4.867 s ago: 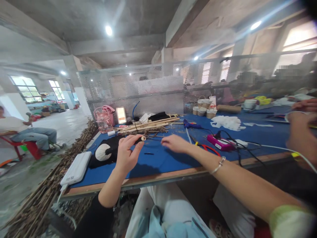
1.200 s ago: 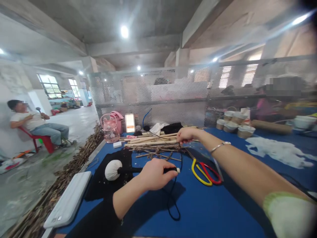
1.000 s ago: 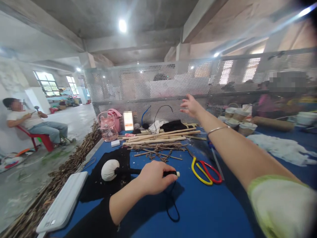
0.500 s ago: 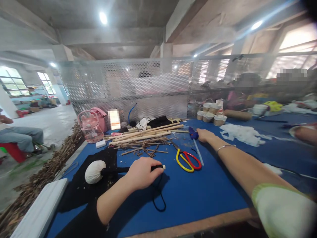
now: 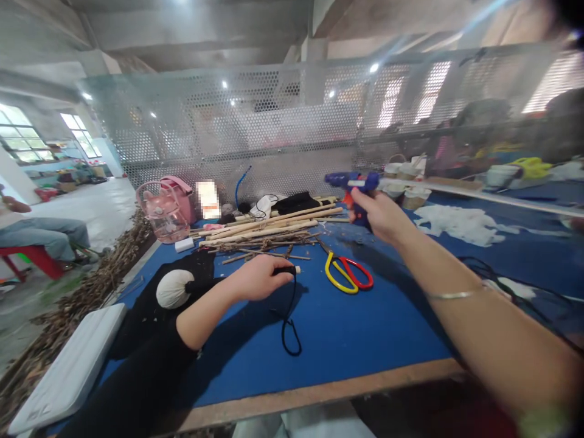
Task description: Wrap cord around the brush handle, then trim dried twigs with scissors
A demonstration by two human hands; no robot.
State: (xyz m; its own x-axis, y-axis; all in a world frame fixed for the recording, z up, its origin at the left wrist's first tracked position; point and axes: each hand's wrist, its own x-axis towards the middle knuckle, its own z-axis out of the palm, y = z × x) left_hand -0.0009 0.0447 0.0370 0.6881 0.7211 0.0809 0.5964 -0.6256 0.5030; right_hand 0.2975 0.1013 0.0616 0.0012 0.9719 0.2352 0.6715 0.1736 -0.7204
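Observation:
My left hand (image 5: 260, 277) is closed around a black-wrapped stick (image 5: 286, 270). At its left end is a round ball wrapped in white cloth (image 5: 173, 289), over a black cloth (image 5: 137, 331). A pale tip shows at the stick's right end, and a loop of black cord (image 5: 291, 337) hangs from there onto the table. My right hand (image 5: 381, 213) grips a dark blue hot glue gun (image 5: 353, 179) with an orange trigger, raised above the table, nozzle pointing left. Between my hands lie scissors (image 5: 349, 274) with one yellow and one red handle.
Wooden sticks and twigs (image 5: 274, 234) lie across the back of the blue table (image 5: 347, 340). A pink clear bottle (image 5: 166, 213) stands at back left. White fibre (image 5: 460, 222) and small tubs (image 5: 413, 198) are right. A white power bank-like slab (image 5: 68, 371) sits front left.
My right hand has lifted the glue gun off the table and turned it sideways. My left hand still holds the stick. The view has tilted downward a little.

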